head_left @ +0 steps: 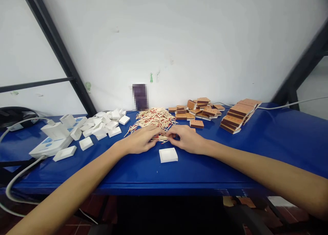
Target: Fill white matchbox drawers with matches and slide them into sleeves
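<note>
Both hands rest on the blue table (269,142) at the near edge of a heap of red-tipped matches (153,117). My left hand (139,139) and my right hand (187,138) face each other with curled fingers, pinching a small bundle of matches (162,138) between them. A white open matchbox tray (168,155) lies just in front of the hands, nearer to me.
A pile of white trays (102,124) lies at the left, beside a white device (50,145) with a grey cable. Brown matchbox sleeves (200,110) are heaped behind the right hand, with a neat stack of sleeves (238,115) further right. The white wall stands close behind.
</note>
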Demonstrator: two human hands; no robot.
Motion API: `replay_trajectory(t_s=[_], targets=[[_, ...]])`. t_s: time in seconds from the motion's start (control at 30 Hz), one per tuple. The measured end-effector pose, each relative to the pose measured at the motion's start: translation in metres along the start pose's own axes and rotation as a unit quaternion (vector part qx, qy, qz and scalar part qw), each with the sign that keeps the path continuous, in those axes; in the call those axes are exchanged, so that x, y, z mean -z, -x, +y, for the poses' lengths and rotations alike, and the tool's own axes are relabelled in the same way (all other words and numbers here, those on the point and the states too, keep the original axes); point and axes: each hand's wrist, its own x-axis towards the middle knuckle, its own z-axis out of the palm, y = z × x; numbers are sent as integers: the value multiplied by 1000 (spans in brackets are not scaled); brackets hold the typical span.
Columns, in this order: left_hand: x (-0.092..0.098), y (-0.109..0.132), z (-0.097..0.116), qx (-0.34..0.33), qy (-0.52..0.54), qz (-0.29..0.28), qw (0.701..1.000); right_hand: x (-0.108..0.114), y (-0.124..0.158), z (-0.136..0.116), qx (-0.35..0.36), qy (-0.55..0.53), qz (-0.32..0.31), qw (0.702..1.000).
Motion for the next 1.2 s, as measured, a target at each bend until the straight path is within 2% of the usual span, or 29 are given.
replay_trajectory(t_s=[0.3, 0.57, 0.7, 0.83, 1.0, 1.2], targets=[[2, 0, -3, 37, -47, -4, 998, 3, -5, 7, 1, 27, 4, 1000], [6, 1, -5, 45, -59, 9, 997, 14, 0, 5, 19, 60, 43, 997], [8, 1, 0, 50, -62, 17, 997, 16, 1, 1, 12, 50, 40, 998], [10, 0, 6, 42, -52, 48, 997, 14, 1, -4, 26, 22, 47, 998], [10, -1, 8, 0, -53, 91, 995, 11, 3, -5, 62, -25, 72, 995], [7, -2, 4, -13, -87, 154, 984, 8, 4, -5, 53, -64, 75, 994]])
